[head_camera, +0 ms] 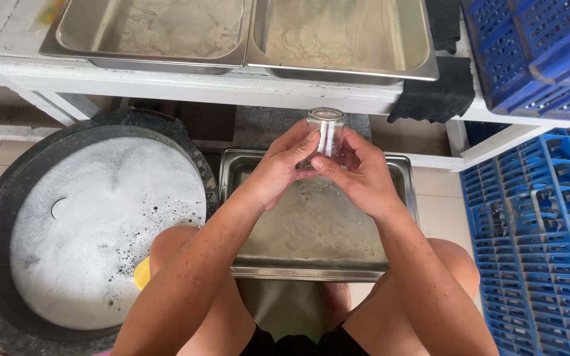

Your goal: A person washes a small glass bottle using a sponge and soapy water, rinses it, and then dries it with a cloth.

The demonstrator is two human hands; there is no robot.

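Note:
A small clear glass jar (328, 130) is held upright between both hands, above a steel tray of water (404, 198) on the floor. My left hand (278, 168) wraps the jar's left side, thumb near the rim. Fingers of my right hand (361, 175) press against its right side and base. Most of the jar's lower half is hidden by the fingers.
A large black tub of soapy foam (94, 224) sits at the left, a round rim showing in the foam. Two steel pans (245, 53) rest on a white shelf above, with a dark cloth (437, 92). Blue plastic crates (536, 217) stand at the right.

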